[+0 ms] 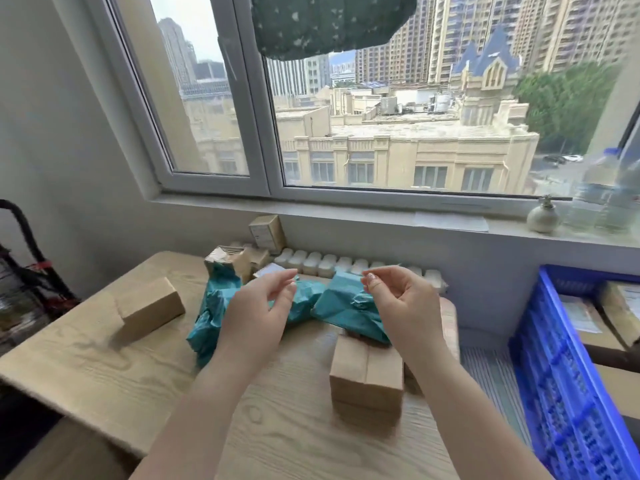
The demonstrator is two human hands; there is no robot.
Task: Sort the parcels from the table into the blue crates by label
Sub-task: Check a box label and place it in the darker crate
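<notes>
Your left hand (259, 303) and right hand (398, 299) hover loosely curled, holding nothing, above teal parcels (339, 303) on the worktop (104, 368); blue crate (568, 393) stands right.

Parcels on the desk, blue crate at its right

Two crumpled teal parcels (332, 303) are spread mid-desk (104, 368); brown boxes lie at left (150, 308), front (367, 375) and rear (235, 259). Labelled parcels are seen inside the blue crate (561, 393).

blue crate (568, 386) cut off by right and bottom edges; labels inside unreadable; teal parcels (332, 303) partly behind hands; bottles (606, 195) blurred.
</notes>
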